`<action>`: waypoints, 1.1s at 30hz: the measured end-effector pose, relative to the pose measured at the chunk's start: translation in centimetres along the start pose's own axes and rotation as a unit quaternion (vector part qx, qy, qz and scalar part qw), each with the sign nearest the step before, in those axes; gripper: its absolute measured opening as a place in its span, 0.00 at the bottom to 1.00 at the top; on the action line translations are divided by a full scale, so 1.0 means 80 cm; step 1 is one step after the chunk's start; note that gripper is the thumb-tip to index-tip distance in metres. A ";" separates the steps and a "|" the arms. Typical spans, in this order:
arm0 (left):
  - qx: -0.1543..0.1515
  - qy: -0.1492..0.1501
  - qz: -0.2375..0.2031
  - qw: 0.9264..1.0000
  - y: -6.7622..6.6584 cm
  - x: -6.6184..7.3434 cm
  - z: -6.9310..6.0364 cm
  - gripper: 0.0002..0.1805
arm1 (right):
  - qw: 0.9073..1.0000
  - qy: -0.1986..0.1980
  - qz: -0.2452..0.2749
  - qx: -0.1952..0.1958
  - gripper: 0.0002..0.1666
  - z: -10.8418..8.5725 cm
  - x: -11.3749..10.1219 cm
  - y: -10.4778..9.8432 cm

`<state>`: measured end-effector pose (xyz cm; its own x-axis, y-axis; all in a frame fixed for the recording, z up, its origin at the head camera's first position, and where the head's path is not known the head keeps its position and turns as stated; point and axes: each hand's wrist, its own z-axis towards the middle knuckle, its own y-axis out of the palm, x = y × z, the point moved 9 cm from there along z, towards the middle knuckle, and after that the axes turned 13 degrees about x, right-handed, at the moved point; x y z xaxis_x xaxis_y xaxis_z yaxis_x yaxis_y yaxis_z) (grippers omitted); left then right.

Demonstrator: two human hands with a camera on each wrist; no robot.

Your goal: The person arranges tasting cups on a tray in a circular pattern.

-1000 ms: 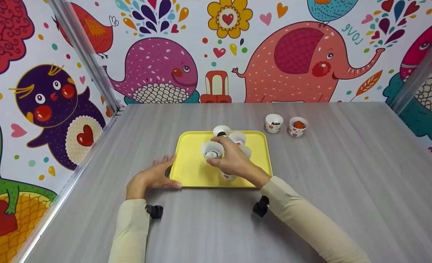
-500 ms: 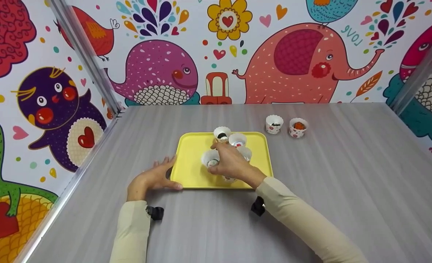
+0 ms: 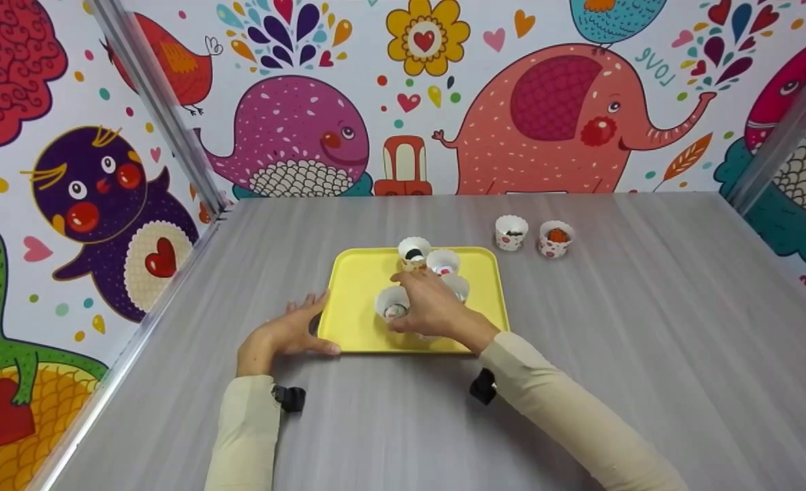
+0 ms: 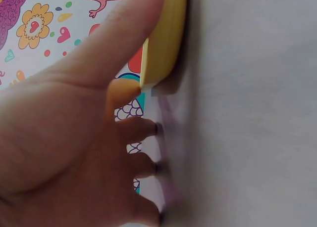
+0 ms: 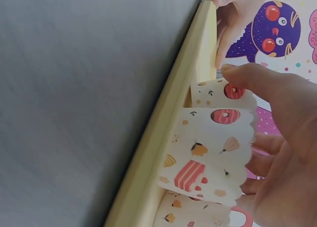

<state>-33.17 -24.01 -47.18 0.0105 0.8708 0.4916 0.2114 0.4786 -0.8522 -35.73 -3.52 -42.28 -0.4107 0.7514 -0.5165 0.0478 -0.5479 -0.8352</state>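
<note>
In the head view my right hand (image 3: 434,307) holds a white paper cup (image 3: 391,300) by its side, thumb at the near side and fingers at the far side. The cup, with a small pale item inside, stands upright over the middle of the yellow tray (image 3: 355,327). The right wrist view shows my thumb against that cup (image 5: 218,93), with another printed cup (image 5: 208,148) nearer the camera. My left hand (image 3: 287,331) touches the tray's near left corner, thumb and forefinger spread along it. Its other fingers reach down to the table in the left wrist view.
On the tray stand a cup (image 3: 414,252) with a dark item, a cup (image 3: 444,262) with something red, and others partly behind my right hand. Beyond the tray's far right corner, a cup (image 3: 511,233) and a cup with an orange item (image 3: 556,239) stand on the table.
My right hand has brought its cup down and slightly nearer, uncovering more of the far cup with the dark item. The left hand has stayed at the tray's corner.
</note>
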 end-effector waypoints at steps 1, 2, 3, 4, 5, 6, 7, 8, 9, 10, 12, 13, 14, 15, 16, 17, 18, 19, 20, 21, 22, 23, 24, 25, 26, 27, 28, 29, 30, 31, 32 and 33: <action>0.001 0.000 0.002 1.000 0.000 0.000 0.000 0.66 | 1.000 0.001 0.000 -0.001 0.46 -0.001 0.001 -0.001; 0.001 0.000 0.003 1.000 0.001 0.000 0.001 0.66 | 1.000 0.003 0.001 -0.001 0.46 -0.002 0.002 -0.002; 0.002 -0.001 0.006 1.000 0.001 0.000 0.001 0.66 | 1.000 0.006 0.003 -0.002 0.46 -0.003 0.003 -0.004; 0.002 -0.004 0.008 1.000 0.001 -0.001 0.001 0.66 | 1.000 0.008 0.004 -0.002 0.46 -0.003 0.004 -0.005; 0.002 -0.006 0.010 1.000 0.001 -0.001 0.001 0.66 | 1.000 0.011 0.006 -0.002 0.46 -0.004 0.005 -0.006; 0.003 -0.007 0.013 1.000 0.001 -0.001 0.001 0.66 | 1.000 0.013 0.007 -0.002 0.46 -0.004 0.007 -0.008; 0.002 -0.008 0.014 1.000 0.002 -0.001 0.001 0.66 | 1.000 0.016 0.010 0.000 0.46 -0.005 0.008 -0.010; 0.002 -0.010 0.016 1.000 0.002 -0.001 0.001 0.66 | 1.000 0.020 0.014 0.003 0.46 -0.005 0.009 -0.013; 0.002 -0.011 0.017 1.000 0.002 -0.001 0.001 0.66 | 1.000 0.023 0.018 0.008 0.45 -0.005 0.011 -0.016; 0.002 -0.011 0.017 1.000 0.002 -0.001 0.001 0.66 | 0.999 0.026 0.024 0.012 0.45 -0.005 0.013 -0.020; 0.002 -0.010 0.018 1.000 0.001 -0.002 0.001 0.66 | 0.999 0.029 0.033 0.025 0.43 -0.003 0.018 -0.026; 0.002 -0.010 0.018 1.000 0.001 -0.002 0.001 0.67 | 0.998 0.030 0.036 0.033 0.43 -0.002 0.020 -0.030; 0.002 -0.009 0.018 1.000 0.001 -0.002 0.001 0.67 | 0.998 0.028 0.040 0.041 0.41 -0.001 0.023 -0.034; 0.002 -0.007 0.015 1.000 0.000 -0.002 0.001 0.67 | 0.997 0.023 0.043 0.052 0.40 0.000 0.026 -0.038; 0.002 -0.005 0.012 1.000 0.000 -0.001 0.000 0.67 | 0.997 0.019 0.044 0.062 0.39 0.000 0.029 -0.041; 0.002 -0.003 0.008 1.000 0.000 -0.001 0.000 0.67 | 0.996 0.015 0.044 0.075 0.39 0.000 0.032 -0.045; 0.002 -0.001 0.003 1.000 0.000 0.000 0.000 0.67 | 0.995 0.012 0.047 0.086 0.38 0.000 0.035 -0.049; 0.001 0.001 -0.002 1.000 0.000 0.000 0.000 0.66 | 0.994 0.009 0.052 0.098 0.37 -0.001 0.038 -0.053; 0.001 0.003 -0.005 1.000 0.000 0.000 0.000 0.66 | 0.992 0.006 0.056 0.109 0.37 -0.001 0.041 -0.057; 0.001 0.004 -0.008 1.000 0.000 0.000 0.000 0.66 | 0.991 0.003 0.061 0.121 0.36 -0.002 0.045 -0.061; 0.000 0.004 -0.009 1.000 0.000 0.000 0.001 0.66 | 0.989 0.003 0.067 0.132 0.36 -0.003 0.049 -0.066; 0.000 0.004 -0.010 1.000 0.000 0.000 0.001 0.66 | 0.987 0.001 0.073 0.144 0.35 -0.003 0.053 -0.071; -0.001 0.004 -0.009 1.000 0.000 0.000 0.001 0.66 | 0.984 -0.003 0.077 0.159 0.34 -0.004 0.056 -0.076; -0.001 0.005 -0.008 1.000 0.000 0.001 0.001 0.67 | 0.981 -0.007 0.079 0.174 0.33 -0.005 0.060 -0.081; -0.001 0.005 -0.007 1.000 0.000 0.001 0.001 0.67 | 0.979 -0.010 0.078 0.189 0.32 -0.005 0.064 -0.086; -0.002 0.005 -0.006 1.000 0.001 0.001 0.001 0.67 | 0.976 -0.012 0.077 0.201 0.31 -0.006 0.068 -0.091; -0.002 0.005 -0.006 1.000 0.001 0.001 0.001 0.67 | 0.974 -0.014 0.075 0.213 0.30 -0.007 0.073 -0.096; -0.002 0.006 -0.005 1.000 0.001 0.001 0.001 0.67 | 0.972 -0.015 0.072 0.222 0.30 -0.007 0.077 -0.099; -0.002 0.007 -0.004 1.000 0.001 0.001 0.001 0.67 | 0.971 -0.016 0.066 0.230 0.30 -0.007 0.082 -0.103; -0.002 0.007 -0.003 1.000 0.001 0.000 0.001 0.67 | 0.970 -0.017 0.061 0.235 0.30 -0.008 0.086 -0.106; -0.002 0.008 -0.002 1.000 0.001 0.000 0.001 0.66 | 0.969 -0.016 0.055 0.240 0.31 -0.008 0.091 -0.109; -0.002 0.009 0.000 1.000 0.001 0.000 0.001 0.66 | 0.968 -0.016 0.049 0.244 0.31 -0.009 0.096 -0.111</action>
<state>-33.23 -23.97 -47.23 0.0273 0.8682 0.4954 0.2160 0.4787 -0.8510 -38.67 7.34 -38.95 -0.4540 0.6794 -0.5765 -0.3449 -0.7306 -0.5894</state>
